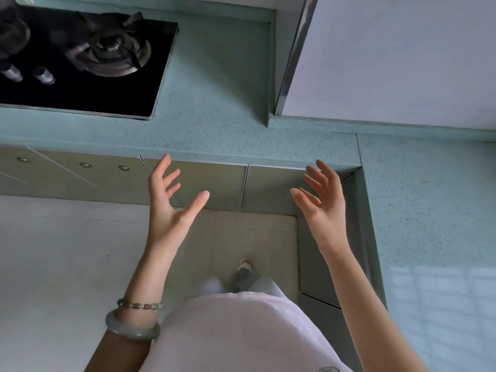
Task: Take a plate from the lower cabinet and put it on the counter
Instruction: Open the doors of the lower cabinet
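I look down at a pale green speckled counter [220, 103] with beige lower cabinet doors [212, 183] under its front edge, all shut. My left hand [169, 205] is raised in front of those doors, palm turned inward, fingers spread and empty. My right hand [322, 202] is held up at the same height near the inner corner of the counter, fingers apart, holding nothing. Both hands hang in the air just short of the counter's edge. No plate is in view.
A black gas hob [88, 57] with a burner and two knobs is set into the counter at the left. The counter turns down the right side [429, 210]. A white wall corner with a metal strip [292, 52] rises behind. My feet stand on the tiled floor [255, 237].
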Action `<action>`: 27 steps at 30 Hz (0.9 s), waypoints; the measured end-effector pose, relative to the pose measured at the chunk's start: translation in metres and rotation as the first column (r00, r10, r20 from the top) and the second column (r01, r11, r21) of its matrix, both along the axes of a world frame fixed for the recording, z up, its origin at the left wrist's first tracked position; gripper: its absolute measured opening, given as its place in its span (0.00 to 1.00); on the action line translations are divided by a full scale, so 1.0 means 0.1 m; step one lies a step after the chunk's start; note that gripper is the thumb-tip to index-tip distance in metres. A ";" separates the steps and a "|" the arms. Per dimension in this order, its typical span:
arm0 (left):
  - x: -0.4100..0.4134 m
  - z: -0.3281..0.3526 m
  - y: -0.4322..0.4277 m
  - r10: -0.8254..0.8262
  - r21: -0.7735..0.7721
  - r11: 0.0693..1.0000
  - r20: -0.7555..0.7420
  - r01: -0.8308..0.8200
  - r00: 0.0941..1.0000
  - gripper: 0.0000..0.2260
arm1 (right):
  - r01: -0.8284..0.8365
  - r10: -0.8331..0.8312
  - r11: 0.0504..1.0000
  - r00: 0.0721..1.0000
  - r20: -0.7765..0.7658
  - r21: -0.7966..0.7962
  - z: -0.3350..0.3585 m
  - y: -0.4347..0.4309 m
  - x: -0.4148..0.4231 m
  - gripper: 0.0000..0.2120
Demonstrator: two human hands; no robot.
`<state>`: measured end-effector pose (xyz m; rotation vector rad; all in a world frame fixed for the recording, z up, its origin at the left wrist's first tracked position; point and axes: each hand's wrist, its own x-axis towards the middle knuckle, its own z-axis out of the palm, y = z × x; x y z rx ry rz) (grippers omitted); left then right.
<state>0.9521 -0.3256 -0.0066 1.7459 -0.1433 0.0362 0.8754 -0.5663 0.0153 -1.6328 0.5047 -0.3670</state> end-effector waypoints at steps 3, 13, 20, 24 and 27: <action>0.11 -0.01 -0.08 0.031 0.011 0.999 -0.002 -0.031 1.000 0.36 | -0.045 0.045 0.999 0.999 -0.010 -0.002 -0.03 -0.11 0.18 0.29; 0.53 -0.15 -0.02 0.005 0.065 0.998 -0.049 -0.002 0.999 0.37 | -0.022 0.023 1.000 0.998 -0.060 0.018 -0.15 -0.08 0.60 0.29; 0.90 -0.21 0.14 -0.085 0.073 0.993 -0.093 0.092 0.992 0.38 | 0.054 -0.053 0.998 0.995 -0.086 0.013 -0.23 0.14 0.81 0.29; 1.05 -0.24 0.16 -0.147 0.082 0.984 -0.114 0.157 0.983 0.38 | 0.099 -0.098 0.995 0.990 -0.102 0.005 -0.27 0.22 0.84 0.30; 1.10 -0.26 0.14 -0.178 0.086 0.978 -0.115 0.188 0.977 0.38 | 0.128 -0.128 0.992 0.986 -0.108 0.000 -0.30 0.27 0.81 0.30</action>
